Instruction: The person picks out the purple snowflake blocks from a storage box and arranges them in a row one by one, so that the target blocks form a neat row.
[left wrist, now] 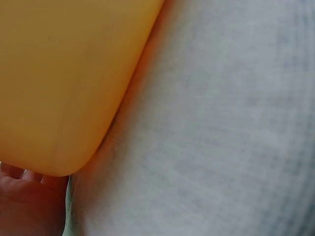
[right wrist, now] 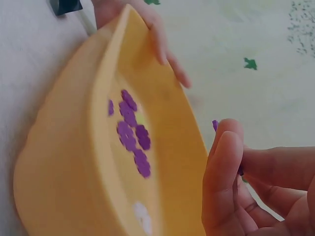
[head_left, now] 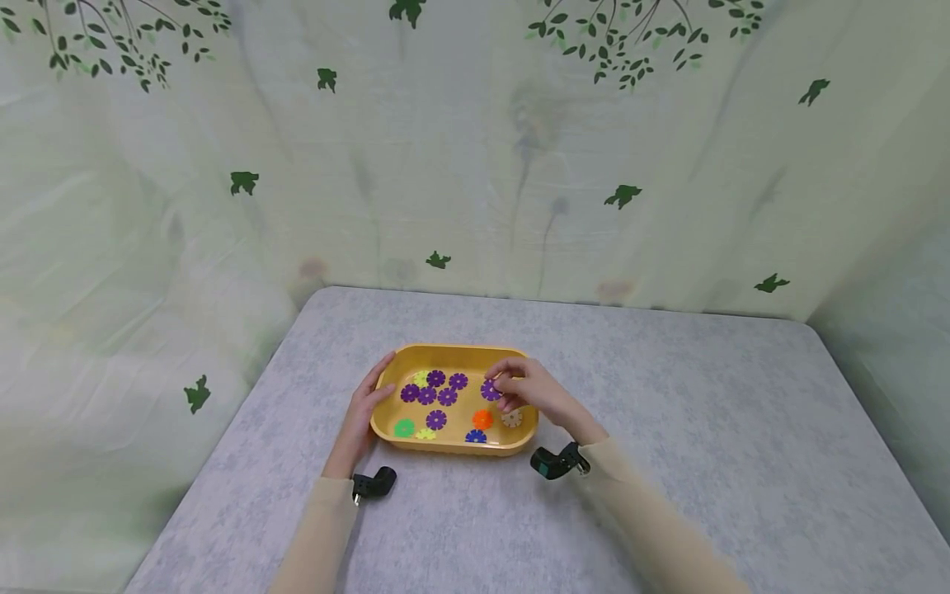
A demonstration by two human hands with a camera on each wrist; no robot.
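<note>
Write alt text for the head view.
A right hand pinches a purple disc over a yellow tray that the left hand grips. Inside lie more purple discs, yellow discs, a green disc, an orange disc, a blue disc and a white disc. Around it: a grey table.

L slv (head_left: pixel 322 528): beige | R slv (head_left: pixel 638 503): same | L cam (head_left: pixel 376 482): blk | R cam (head_left: pixel 551 463): blk

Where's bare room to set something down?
On the table, wide bare stretches lie right of the right hand and between the tray and the backdrop; there's room left of the left hand too. Inside the tray, a small gap separates the nearest purple piece from the orange piece. Crowded: the tray's left half, where purple pieces cluster.
</note>
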